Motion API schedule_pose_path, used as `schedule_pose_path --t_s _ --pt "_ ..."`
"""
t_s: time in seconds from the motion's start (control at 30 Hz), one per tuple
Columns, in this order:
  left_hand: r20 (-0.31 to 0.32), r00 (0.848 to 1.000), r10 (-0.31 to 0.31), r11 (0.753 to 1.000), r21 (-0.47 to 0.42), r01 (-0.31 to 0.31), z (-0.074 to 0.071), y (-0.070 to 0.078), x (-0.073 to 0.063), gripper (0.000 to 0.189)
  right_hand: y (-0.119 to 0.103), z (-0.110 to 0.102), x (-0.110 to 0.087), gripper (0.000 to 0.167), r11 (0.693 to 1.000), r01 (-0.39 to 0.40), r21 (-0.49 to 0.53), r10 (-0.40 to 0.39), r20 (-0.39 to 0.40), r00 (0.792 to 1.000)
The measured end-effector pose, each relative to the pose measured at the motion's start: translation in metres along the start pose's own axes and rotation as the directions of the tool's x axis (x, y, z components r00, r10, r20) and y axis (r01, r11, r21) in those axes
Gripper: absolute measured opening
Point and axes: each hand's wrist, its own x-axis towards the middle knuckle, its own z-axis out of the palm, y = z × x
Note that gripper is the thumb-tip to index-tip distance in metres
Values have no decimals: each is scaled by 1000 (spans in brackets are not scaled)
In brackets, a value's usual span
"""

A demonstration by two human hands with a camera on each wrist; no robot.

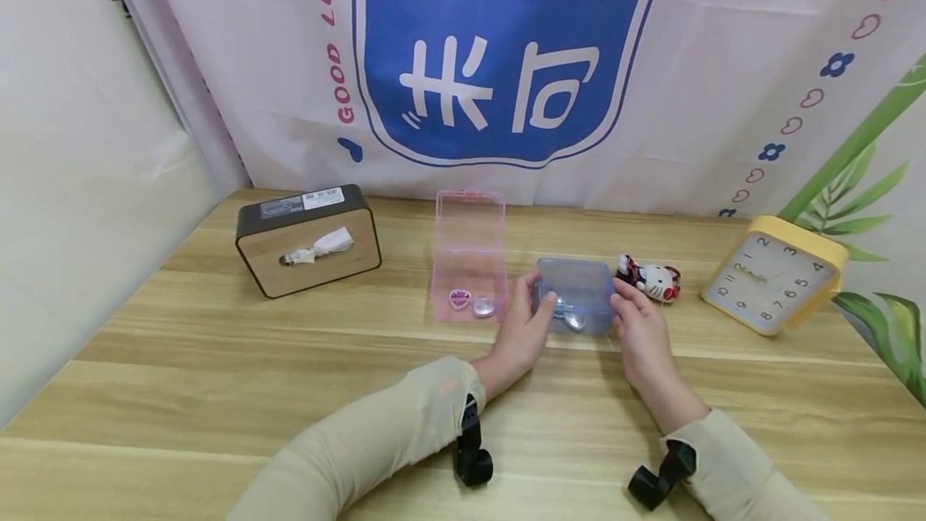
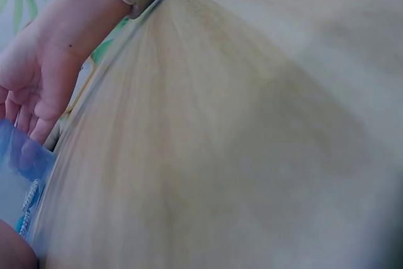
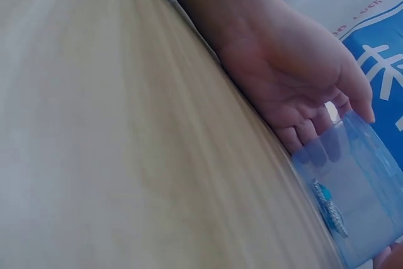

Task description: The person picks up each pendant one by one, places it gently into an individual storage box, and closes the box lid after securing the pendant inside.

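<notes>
A translucent blue plastic box (image 1: 587, 284) sits on the table between both hands. Inside it lie small jewelled pieces (image 3: 330, 209), one with a turquoise stone. My left hand (image 1: 524, 326) grips the box's left side, thumb over the front and fingers along the side. On the opposite side, my right hand (image 1: 642, 336) holds the box between thumb and fingers, as the right wrist view shows. Just left of my left hand, a pink clear box (image 1: 470, 264) stands with its lid raised, holding a pink heart-shaped gem (image 1: 460, 299) and a clear round gem (image 1: 483, 308).
A dark-framed wood-faced tissue box (image 1: 311, 244) stands at the left. Right of the blue box lies a small cat-faced figure (image 1: 657, 282), with a yellow square clock (image 1: 774, 276) beyond it. A printed cloth (image 1: 651, 175) hangs along the table's back edge.
</notes>
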Motion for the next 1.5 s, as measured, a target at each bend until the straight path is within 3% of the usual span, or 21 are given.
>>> schedule_pose_path --t_s 0.2,0.3,0.53,0.67,0.73,0.9,0.97,1.17,1.27,1.5 --pt "-19 998 -60 998 18 60 3 1 -1 49 10 6 -2 45 974 110 -198 -123 -51 991" --pt "-33 998 -57 997 41 58 3 1 0 49 11 9 -1 45 967 135 -216 -149 -48 988" --pt "-71 995 -73 994 77 78 -4 6 4 50 -2 12 2 46 977 78 -200 -89 -44 995" --pt "-68 995 -72 991 108 79 -9 14 0 53 -11 15 2 47 962 169 -213 -179 -29 983" --pt "-38 998 -40 993 106 43 -12 21 -3 54 -16 16 1 46 952 220 -212 -232 -30 972" --pt "37 996 76 990 115 -80 -29 39 -11 55 -27 19 -1 45 924 324 -202 -333 -13 943" --pt "39 995 94 987 128 -98 -39 43 -13 56 -30 21 -1 44 912 350 -214 -358 -1 934" --pt "-49 994 101 990 103 -95 -71 46 -17 55 -38 35 4 41 904 385 -184 -381 58 923" --pt "-108 986 126 988 99 -116 -85 43 -16 53 -39 45 8 41 911 385 -149 -375 90 923" --pt "-154 983 101 995 25 -98 -103 36 -16 55 -37 68 17 44 934 342 -103 -326 147 934"
